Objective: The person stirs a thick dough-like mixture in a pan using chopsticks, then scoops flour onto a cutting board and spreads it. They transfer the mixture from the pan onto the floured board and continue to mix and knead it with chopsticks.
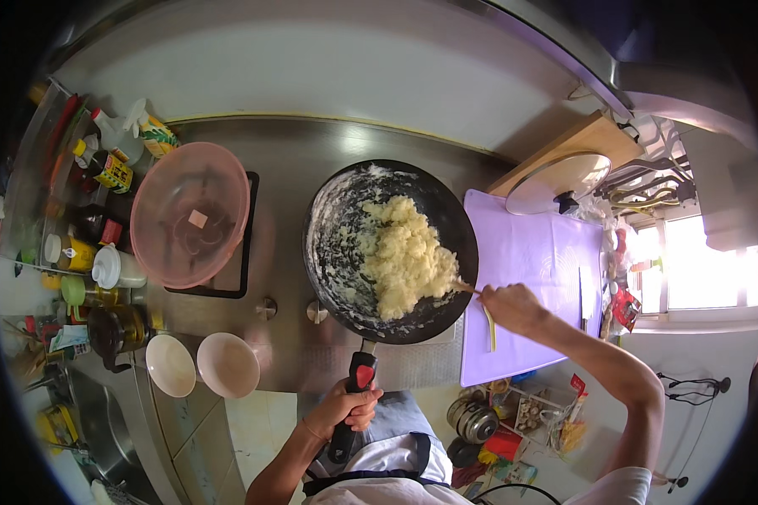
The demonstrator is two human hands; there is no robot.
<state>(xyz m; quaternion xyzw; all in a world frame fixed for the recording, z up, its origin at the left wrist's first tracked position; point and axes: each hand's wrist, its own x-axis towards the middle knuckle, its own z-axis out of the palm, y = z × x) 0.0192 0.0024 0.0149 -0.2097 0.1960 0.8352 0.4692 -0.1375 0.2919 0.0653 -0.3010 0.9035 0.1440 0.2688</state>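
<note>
A black frying pan (335, 252) rests on the stove, its inner wall streaked with white residue. In it lies a lumpy, pale yellow mash (407, 255), heaped towards the middle and right. My left hand (347, 409) is wrapped around the pan's black handle (361, 372), which has a red inset. At the pan's right rim, my right hand (513, 308) grips a thin wooden utensil (465, 287); its far end is buried in the mash, so its shape is hidden.
A pink translucent basin (189, 214) sits at the left. Two white bowls (228, 366) are near the counter's front edge, with bottles (110, 172) further left. To the right lie a purple mat (537, 252), a glass lid (559, 183) and a wooden board (565, 148) against the wall.
</note>
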